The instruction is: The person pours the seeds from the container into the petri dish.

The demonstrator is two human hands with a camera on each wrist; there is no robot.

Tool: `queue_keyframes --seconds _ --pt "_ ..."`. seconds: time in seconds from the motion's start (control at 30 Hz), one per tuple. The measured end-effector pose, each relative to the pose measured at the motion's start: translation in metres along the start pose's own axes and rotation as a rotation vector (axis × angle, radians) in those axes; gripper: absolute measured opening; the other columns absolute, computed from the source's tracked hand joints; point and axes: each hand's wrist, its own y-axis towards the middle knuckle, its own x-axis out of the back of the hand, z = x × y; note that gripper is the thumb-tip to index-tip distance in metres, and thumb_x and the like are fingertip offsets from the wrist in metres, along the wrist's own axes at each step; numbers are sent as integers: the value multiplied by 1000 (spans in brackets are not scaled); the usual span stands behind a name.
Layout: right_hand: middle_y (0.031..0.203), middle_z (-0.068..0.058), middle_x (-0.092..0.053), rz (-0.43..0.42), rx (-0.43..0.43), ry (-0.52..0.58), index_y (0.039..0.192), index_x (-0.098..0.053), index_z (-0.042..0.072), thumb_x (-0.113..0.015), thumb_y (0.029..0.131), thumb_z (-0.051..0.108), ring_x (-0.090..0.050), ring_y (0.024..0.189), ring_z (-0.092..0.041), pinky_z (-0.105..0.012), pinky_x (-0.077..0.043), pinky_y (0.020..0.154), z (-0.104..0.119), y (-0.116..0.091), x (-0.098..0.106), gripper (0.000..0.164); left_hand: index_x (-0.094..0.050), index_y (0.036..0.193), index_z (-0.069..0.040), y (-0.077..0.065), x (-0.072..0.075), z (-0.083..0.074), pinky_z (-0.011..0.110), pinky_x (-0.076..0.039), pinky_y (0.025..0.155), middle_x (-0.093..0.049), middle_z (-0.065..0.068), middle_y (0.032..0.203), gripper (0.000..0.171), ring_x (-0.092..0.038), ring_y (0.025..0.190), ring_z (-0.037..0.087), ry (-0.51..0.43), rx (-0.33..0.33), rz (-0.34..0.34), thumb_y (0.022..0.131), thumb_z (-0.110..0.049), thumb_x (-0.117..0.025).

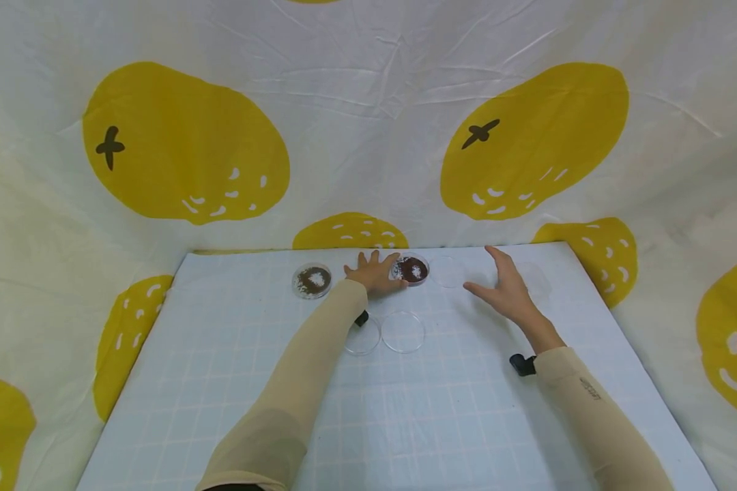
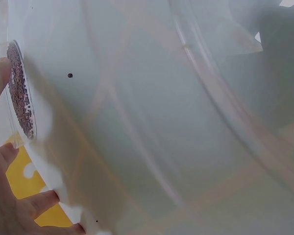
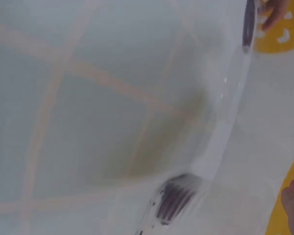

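My left hand (image 1: 373, 274) reaches to the back of the table and grips a round clear petri dish of dark reddish-brown granules (image 1: 413, 270). Its thumb and index finger lie at opposite sides of the dish, as the left wrist view shows, while the other fingers spread away. My right hand (image 1: 508, 290) hovers to the right, thumb and fingers wide apart, holding nothing. Between it and the gripped dish lies an empty clear round dish or lid (image 1: 447, 272). A second petri dish with brown granules (image 1: 312, 280) sits left of my left hand.
Two more clear round pieces (image 1: 403, 333) lie side by side nearer me, one partly behind my left sleeve. A stray dark granule (image 2: 70, 75) rests on the checked tablecloth (image 1: 436, 423). A fruit-patterned curtain (image 1: 368, 150) stands behind the table.
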Motion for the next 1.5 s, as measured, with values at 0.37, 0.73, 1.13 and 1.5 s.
queue_keyframes --seconds 0.37,0.73,1.13,1.5 --pt "159 -30 -16 149 -92 49 157 -11 -4 -83 83 36 -18 146 -44 -59 -20 115 -2 33 -35 111 -14 159 -45 -7 2 -4 77 -7 106 -3 12 167 83 2 148 47 -8 2 -4 91 -73 -50" --pt "155 -35 -20 200 -153 -26 154 -13 -11 -83 82 34 -20 144 -47 -56 -19 116 -10 50 -52 110 -14 159 -45 -12 4 -7 76 -11 107 -5 11 167 81 -2 149 47 24 5 -29 92 -72 -48" --pt "149 -39 -27 254 -213 -184 148 -23 -16 -80 82 43 -24 138 -52 -60 -22 114 -14 51 -56 106 -17 160 -42 -20 5 -9 76 -13 107 -9 12 166 79 -5 148 47 27 7 -53 93 -69 -50" --pt "150 -38 -23 232 -221 -168 149 -25 -14 -79 84 39 -21 139 -52 -61 -21 114 -12 48 -56 100 -17 160 -42 -20 5 -9 76 -13 107 -8 11 167 78 -4 148 47 23 8 -50 94 -69 -50"
